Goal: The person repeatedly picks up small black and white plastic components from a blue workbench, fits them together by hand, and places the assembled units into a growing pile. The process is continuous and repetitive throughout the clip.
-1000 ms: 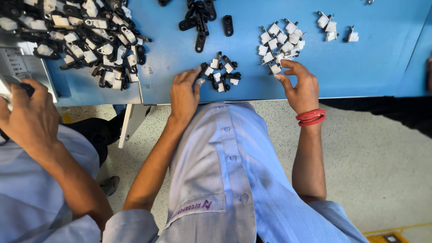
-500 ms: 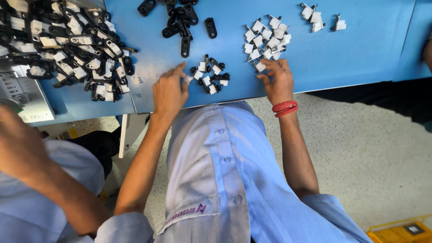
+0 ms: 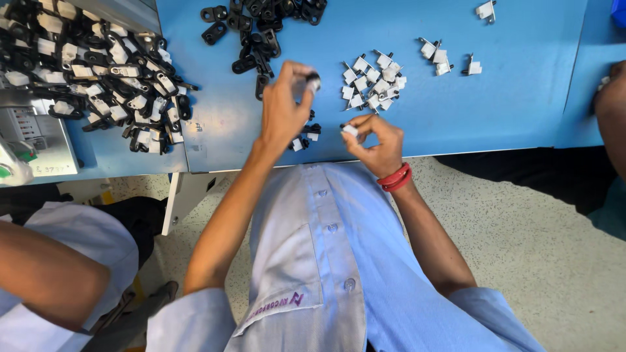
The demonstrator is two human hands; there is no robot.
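My left hand (image 3: pixel 285 107) is raised over the blue table (image 3: pixel 521 104), fingertips pinched on a small black-and-white assembled part (image 3: pixel 313 79). My right hand (image 3: pixel 373 140), with red bands on the wrist, pinches a small white plastic piece with a black pin (image 3: pixel 350 130) near the table's front edge. A few assembled parts (image 3: pixel 304 136) lie between the two hands, partly hidden by the left hand. Beyond the right hand lies a cluster of white pieces with pins (image 3: pixel 372 81). A heap of black clips (image 3: pixel 257 32) lies beyond the left hand.
A large pile of assembled black-and-white parts (image 3: pixel 98 78) covers the adjoining table at left, beside a grey device (image 3: pixel 32 137). More white pieces (image 3: pixel 447 58) lie at right. Another person's arm (image 3: pixel 45 280) is at lower left; someone else's arm (image 3: pixel 610 111) at the right edge.
My left hand has lifted off the small pile with a part in its fingertips. My right hand drew back from the white cluster toward the table edge, holding a white piece.
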